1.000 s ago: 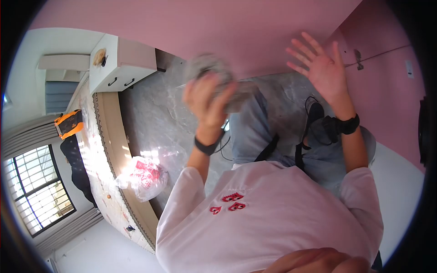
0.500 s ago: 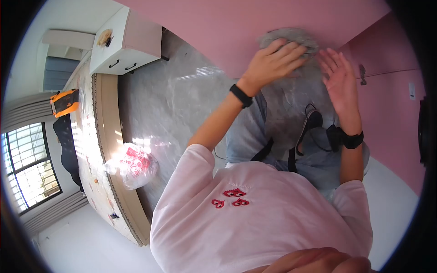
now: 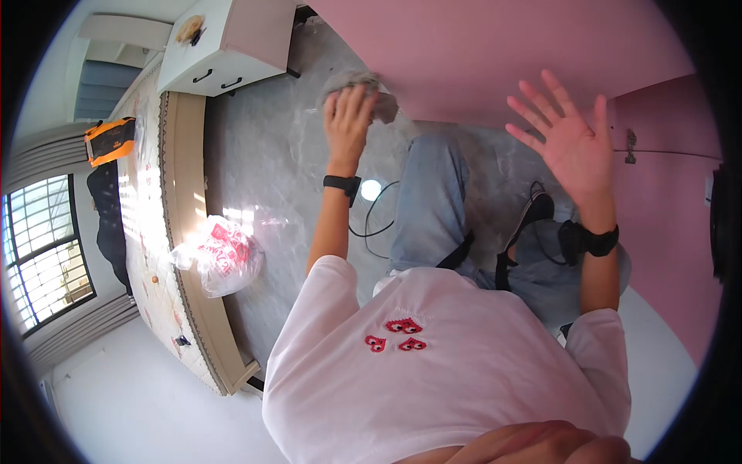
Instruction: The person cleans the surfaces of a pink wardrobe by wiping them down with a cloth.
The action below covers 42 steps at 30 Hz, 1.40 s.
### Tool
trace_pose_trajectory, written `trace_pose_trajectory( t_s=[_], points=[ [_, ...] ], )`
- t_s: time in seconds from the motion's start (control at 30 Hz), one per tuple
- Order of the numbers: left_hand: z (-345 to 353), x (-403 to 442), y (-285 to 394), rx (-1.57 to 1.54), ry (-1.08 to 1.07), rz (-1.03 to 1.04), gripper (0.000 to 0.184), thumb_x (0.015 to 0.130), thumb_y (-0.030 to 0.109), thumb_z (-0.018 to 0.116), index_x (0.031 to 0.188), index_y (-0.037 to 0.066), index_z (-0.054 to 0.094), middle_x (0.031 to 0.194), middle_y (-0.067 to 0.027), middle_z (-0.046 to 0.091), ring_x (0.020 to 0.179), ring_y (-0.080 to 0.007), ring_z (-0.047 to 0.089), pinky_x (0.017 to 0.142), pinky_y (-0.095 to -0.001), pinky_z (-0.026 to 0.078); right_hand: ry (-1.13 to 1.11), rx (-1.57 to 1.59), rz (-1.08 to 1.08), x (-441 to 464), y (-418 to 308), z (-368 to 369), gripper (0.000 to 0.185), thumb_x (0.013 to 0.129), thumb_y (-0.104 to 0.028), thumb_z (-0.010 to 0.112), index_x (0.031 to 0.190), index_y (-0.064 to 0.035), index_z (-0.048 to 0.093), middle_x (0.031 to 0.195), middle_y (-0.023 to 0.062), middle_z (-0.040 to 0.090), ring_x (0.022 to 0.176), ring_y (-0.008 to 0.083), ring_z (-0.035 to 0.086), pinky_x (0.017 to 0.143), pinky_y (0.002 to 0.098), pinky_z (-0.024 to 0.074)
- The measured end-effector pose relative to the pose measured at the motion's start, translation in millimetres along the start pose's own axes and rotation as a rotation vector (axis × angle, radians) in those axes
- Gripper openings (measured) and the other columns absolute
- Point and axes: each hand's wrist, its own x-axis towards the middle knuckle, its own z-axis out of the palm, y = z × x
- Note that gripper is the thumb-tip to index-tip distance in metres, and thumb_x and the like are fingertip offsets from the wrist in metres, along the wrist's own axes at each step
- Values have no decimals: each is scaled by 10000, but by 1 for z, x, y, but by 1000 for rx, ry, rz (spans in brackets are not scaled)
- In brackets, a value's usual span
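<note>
Closest in, below a white T-shirt with red heart patches [image 3: 406, 363], the right hand [image 3: 570, 151] is raised with nothing in it, palm up and fingers spread. Beyond, the left hand [image 3: 352, 120] grasps a crumpled grey cloth [image 3: 348, 81] beside the edge of a smooth pink panel [image 3: 495, 62], above the grey marbled floor [image 3: 297, 178]. Farther left, a clear plastic bag with red print [image 3: 226, 259] sits against a cream bed [image 3: 158, 294]; past it is a white two-handled cabinet [image 3: 255, 39].

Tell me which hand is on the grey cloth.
The left hand, which covers part of the grey cloth; the right hand is open, palm showing, holding nothing.
</note>
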Motion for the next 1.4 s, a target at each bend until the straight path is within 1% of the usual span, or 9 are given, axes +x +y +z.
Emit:
trace_pose_trajectory(
  t_s=[0.17, 0.4, 0.6, 0.67, 0.87, 1.0, 1.07, 1.2, 1.4],
  points=[
    [48, -94, -75, 10, -172, -416, 515, 737, -70, 645, 1222, 101, 685, 1293, -121, 662, 1224, -311, 618, 1071, -454, 444, -23, 8, 19, 4, 5, 21, 922, 1031, -729, 255, 1669, -73, 137, 1703, 276, 146, 1560, 503, 148, 1237, 659, 129],
    [49, -246, -102, -159, -313, -887, 486, 765, 92, 691, 1251, 96, 676, 1299, -170, 654, 1252, -380, 587, 1034, -496, 465, -9, 16, -12, 4, 12, 38, 901, 1026, -731, 287, 1682, -139, 115, 1726, 239, 66, 1556, 545, 70, 1201, 739, 102],
    [15, -323, -107, -294, -708, -1296, 516, 826, 247, 711, 1312, 81, 659, 1287, -198, 656, 1185, -396, 635, 996, -492, 507, -229, -579, 241, 12, -25, 23, 954, 996, -785, 272, 1660, -100, 233, 1660, 225, 332, 1527, 391, 334, 1240, 537, 245],
    [-8, -337, -98, -197, -772, -1303, 520, 827, 257, 716, 1315, 87, 658, 1282, -192, 656, 1186, -390, 637, 996, -487, 509, -86, -1339, 524, 15, -56, 40, 851, 1029, -716, 341, 1614, -99, 370, 1595, 167, 462, 1447, 318, 468, 1198, 452, 344],
    [-65, -392, -90, -35, -773, -1290, 473, 830, 253, 737, 1260, 59, 693, 1161, -252, 713, 1105, -432, 679, 939, -485, 536, 236, -1767, 1042, 9, -101, 60, 600, 1034, -425, 581, 1539, -113, 492, 1389, 79, 639, 1256, 181, 569, 1042, 386, 464],
    [-108, -418, -89, 64, -872, -1425, 508, 842, 268, 725, 1320, 113, 654, 1264, -173, 657, 1190, -390, 633, 991, -480, 515, 60, -1845, 1201, 23, -97, 40, 545, 1051, -387, 594, 1516, -110, 523, 1422, 97, 621, 1253, 201, 593, 1051, 359, 470],
    [-128, -429, -87, 84, -783, -1511, 502, 843, 267, 727, 1313, 103, 656, 1257, -184, 661, 1183, -398, 634, 989, -481, 515, 393, -1919, 1360, 48, -57, 78, 500, 1025, -207, 586, 1505, -86, 520, 1327, 90, 659, 1229, 195, 581, 1040, 329, 463],
    [-162, -436, -88, 8, -580, -1515, 482, 841, 262, 740, 1284, 86, 665, 1237, -213, 673, 1167, -421, 636, 984, -492, 510, -82, -1914, 623, 37, -70, 16, 407, 1035, -141, 591, 1428, -38, 590, 1366, 126, 644, 1231, 219, 620, 1100, 341, 433],
    [-198, -379, -62, 115, -248, -1454, 505, 784, 216, 756, 1250, 42, 667, 1189, -228, 695, 1163, -419, 636, 1002, -490, 508, -188, -2084, 185, 48, -71, 31, 325, 1058, -100, 547, 1353, 4, 634, 1198, 114, 698, 1164, 218, 643, 1077, 349, 452]
  ],
)
